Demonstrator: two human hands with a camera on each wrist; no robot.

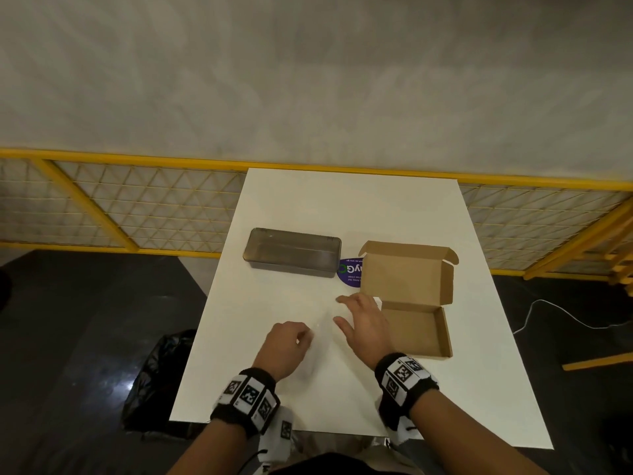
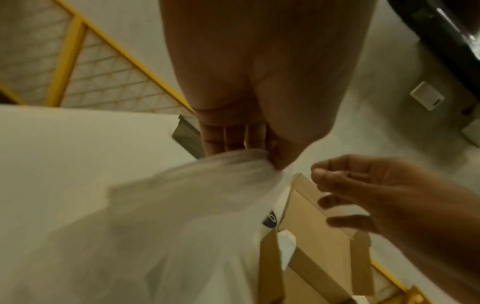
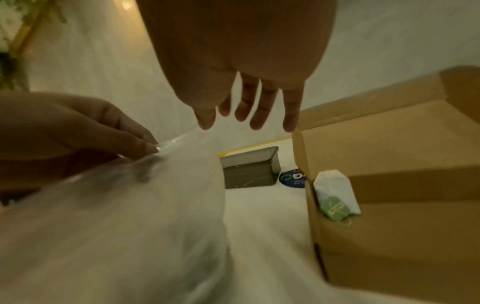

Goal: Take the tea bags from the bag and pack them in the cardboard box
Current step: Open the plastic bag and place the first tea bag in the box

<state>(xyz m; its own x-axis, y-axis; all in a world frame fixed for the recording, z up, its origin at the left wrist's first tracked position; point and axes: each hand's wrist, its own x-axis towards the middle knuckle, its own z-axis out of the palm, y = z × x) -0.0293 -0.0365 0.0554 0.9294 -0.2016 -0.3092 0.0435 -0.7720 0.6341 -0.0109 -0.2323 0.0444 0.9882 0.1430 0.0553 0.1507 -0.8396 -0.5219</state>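
While your left hand pinches the clear bag's mouth above the table to keep it open, your right hand, fingers spread and empty, reaches in beside the cardboard box, where one tea bag already leans.

Left hand pinched shut — right hand open, fingers spread.

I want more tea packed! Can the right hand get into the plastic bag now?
Probably yes: the left hand pinches the plastic bag by its rim, and the open right hand hovers beside it, nothing between.
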